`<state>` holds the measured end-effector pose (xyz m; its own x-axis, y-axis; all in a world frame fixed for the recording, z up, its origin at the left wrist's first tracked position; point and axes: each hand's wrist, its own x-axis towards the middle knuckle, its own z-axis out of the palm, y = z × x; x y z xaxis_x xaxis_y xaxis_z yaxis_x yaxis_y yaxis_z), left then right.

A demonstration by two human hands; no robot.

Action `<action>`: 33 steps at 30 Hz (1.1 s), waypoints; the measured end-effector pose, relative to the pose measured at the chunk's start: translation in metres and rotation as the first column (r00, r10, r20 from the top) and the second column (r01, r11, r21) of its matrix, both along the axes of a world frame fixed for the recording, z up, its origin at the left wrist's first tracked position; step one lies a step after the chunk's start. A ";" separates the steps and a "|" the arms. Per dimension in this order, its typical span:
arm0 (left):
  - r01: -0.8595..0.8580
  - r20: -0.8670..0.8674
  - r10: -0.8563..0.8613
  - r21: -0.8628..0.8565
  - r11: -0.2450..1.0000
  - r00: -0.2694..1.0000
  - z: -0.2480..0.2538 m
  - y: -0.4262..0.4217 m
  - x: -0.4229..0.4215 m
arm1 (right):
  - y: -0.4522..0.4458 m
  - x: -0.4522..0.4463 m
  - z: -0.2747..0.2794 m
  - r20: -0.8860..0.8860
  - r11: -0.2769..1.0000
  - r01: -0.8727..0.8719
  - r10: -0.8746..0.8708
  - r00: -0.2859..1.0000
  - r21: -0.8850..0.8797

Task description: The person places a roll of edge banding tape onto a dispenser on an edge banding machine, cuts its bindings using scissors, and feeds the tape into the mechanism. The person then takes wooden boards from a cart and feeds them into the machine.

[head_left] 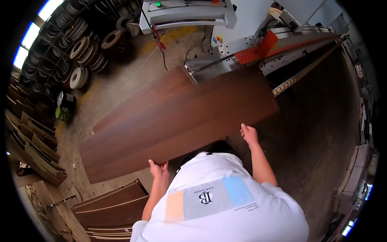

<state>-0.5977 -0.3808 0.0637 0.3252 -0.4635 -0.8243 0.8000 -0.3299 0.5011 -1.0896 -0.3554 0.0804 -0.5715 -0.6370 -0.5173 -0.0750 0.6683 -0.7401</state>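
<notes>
A large dark brown wood-grain panel (173,125) stretches across the middle of the head view, its far right part over the end of a machine. My left hand (159,170) grips the near edge, thumb at the top and the other fingers partly hidden below. Farther right along the same edge, my right hand (249,134) is closed with its fingertips at the board. Beyond the held panel, part of a second brown panel (173,80) shows, mostly covered.
An edge-banding-type machine with a red perforated guard (252,54) stands at upper right. A control box (187,16) hangs ahead. Coils of edging (86,50) fill the upper left. Stacked brown panels (113,205) lie lower left. A pale cable (96,97) crosses the floor.
</notes>
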 end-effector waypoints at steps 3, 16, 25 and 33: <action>0.015 -0.017 -0.015 -0.017 1.000 1.000 0.002 -0.012 -0.010 | -0.030 -0.012 0.001 -0.020 1.000 -0.007 0.007 1.000 -0.018; -0.070 -0.016 0.070 0.016 0.997 0.997 0.003 -0.033 -0.053 | -0.097 -0.043 0.008 0.091 0.998 0.057 -0.055 0.994 -0.020; -0.068 -0.045 0.071 0.062 0.996 0.996 0.004 -0.038 -0.070 | -0.101 -0.065 0.006 0.128 0.995 0.092 -0.088 0.988 -0.032; -0.065 -0.069 0.072 0.100 0.993 0.995 0.003 -0.045 -0.116 | -0.109 -0.114 0.006 0.146 0.990 0.142 -0.138 0.980 -0.015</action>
